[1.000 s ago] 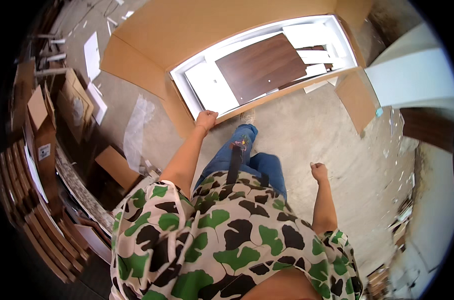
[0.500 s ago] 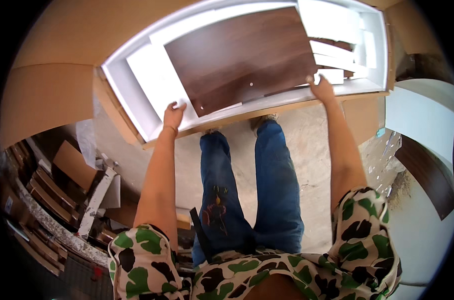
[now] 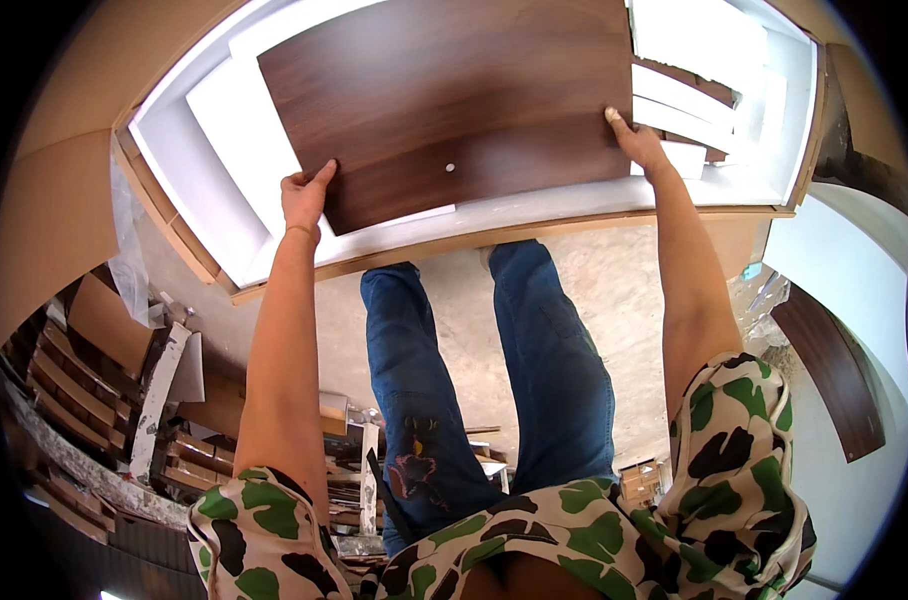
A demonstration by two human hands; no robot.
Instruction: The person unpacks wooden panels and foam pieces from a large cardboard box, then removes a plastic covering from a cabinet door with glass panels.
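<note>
Left hand (image 3: 306, 200): partly closed; the left edge of a dark brown panel (image 3: 454, 100) is grasped near its lower corner, the thumb laid on the face. Right hand (image 3: 637, 145): the panel's right edge is grasped, the thumb pressed on the face, the other fingers mostly hidden.

Panel: flat, four-sided, wood-grained with a slight sheen; one small, pale round spot is seen near the lower edge. It is held within the outline of an open cardboard box (image 3: 544, 226); whether it is raised clear of the contents cannot be told.

Box: lined with a smooth white inner wall (image 3: 199, 195). Contents: a white board (image 3: 239, 150) partly covered by the panel; narrow white strips (image 3: 686, 122) placed at right.
</note>
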